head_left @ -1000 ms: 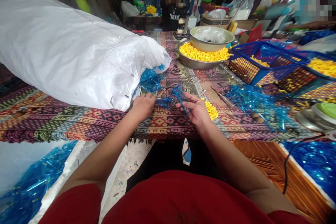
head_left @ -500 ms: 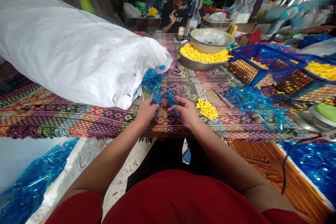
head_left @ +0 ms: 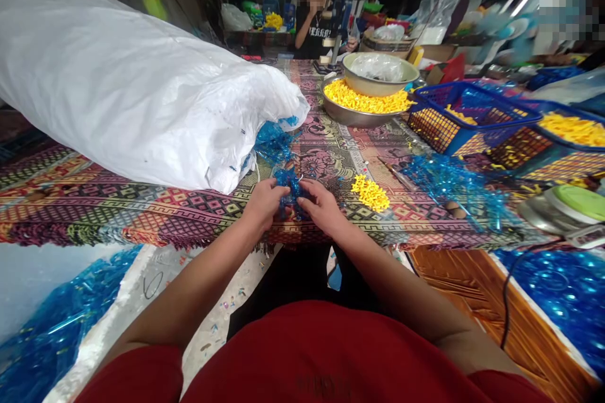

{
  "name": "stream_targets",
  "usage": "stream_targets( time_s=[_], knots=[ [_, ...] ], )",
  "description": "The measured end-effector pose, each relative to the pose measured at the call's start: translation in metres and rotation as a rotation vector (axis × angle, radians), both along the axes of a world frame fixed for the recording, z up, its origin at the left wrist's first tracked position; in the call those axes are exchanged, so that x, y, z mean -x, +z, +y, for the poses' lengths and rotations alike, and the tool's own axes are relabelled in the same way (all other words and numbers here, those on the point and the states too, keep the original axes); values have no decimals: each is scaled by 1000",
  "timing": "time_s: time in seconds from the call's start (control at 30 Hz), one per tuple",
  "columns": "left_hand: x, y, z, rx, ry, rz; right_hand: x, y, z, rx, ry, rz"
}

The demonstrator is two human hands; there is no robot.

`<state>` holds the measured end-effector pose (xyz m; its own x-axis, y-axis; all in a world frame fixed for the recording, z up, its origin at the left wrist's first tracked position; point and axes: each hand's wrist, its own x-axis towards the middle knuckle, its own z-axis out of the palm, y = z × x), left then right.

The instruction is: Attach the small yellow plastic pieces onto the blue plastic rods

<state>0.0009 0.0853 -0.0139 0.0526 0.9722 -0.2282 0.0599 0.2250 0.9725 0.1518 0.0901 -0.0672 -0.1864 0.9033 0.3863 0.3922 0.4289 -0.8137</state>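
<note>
My left hand [head_left: 265, 203] and my right hand [head_left: 322, 206] face each other just above the front part of the cloth-covered table. Between them is a small bunch of clear blue plastic pieces [head_left: 288, 192]. Fingers of both hands are curled against its two sides. Behind my hands, more blue plastic [head_left: 273, 141] spills from the mouth of a big white sack [head_left: 189, 113]. To the right of my right hand lies a small pile of yellow plastic pieces [head_left: 370, 193]. The exact shape of the single blue pieces is too small to make out.
A metal basin [head_left: 352, 114] of yellow pieces carries a pale bowl [head_left: 378, 79]. Blue baskets [head_left: 458, 135] stand at the right, behind loose blue plastic [head_left: 456, 182] and a scale with a green top [head_left: 579, 201]. A person [head_left: 314, 28] sits across the table.
My hands have come closer together and slightly nearer to me, and the two blue clumps they held apart now meet as one bunch. The person opposite has raised a hand to the face.
</note>
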Motion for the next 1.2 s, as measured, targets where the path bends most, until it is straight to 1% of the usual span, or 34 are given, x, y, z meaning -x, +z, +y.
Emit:
stream_targets(
  time_s=[0.03,0.07,0.17,0.23,0.3,0.4,0.5,0.57,0.63,0.73,0.77,0.83,0.9,0.93,1.0,1.07,1.13,1.2],
  knots=[
    [3,-1,2,-26,0,74,0,0,-1,-9,8,-21],
    [7,-2,4,-70,-6,189,1,1,-1,-15,23,-38],
    [16,-2,15,-258,-56,696,2,1,-3,-21,112,-48],
    [19,1,21,-340,-91,941,2,1,-3,-14,153,-20],
    [19,5,23,-373,-101,1098,0,0,-3,-6,133,18],
    [16,9,20,-392,-133,1271,-5,2,-3,-30,59,29],
    [16,14,22,-450,-237,1320,-11,7,-3,-139,33,-34],
    [19,18,33,-508,-266,1340,-14,10,-2,-224,18,-86],
    [24,22,55,-579,-241,1355,-15,11,-2,-283,7,-121],
    [27,25,98,-721,-234,1397,-14,10,-1,-326,15,-145],
    [27,25,112,-751,-274,1425,-13,10,-1,-331,19,-150],
    [24,23,137,-748,-418,1489,-12,9,-1,-332,27,-165],
    [20,20,156,-664,-541,1553,-12,8,-1,-332,30,-180],
    [19,18,164,-608,-571,1580,-13,8,-1,-333,30,-185],
    [17,15,175,-520,-596,1612,-13,7,-1,-338,26,-189],
    [18,12,180,-514,-624,1604,-14,7,-1,-336,28,-188],
    [17,9,182,-587,-655,1560,-13,7,-2,-333,33,-189],
    [15,7,179,-688,-652,1475,-13,7,-2,-331,35,-189]
  ],
)
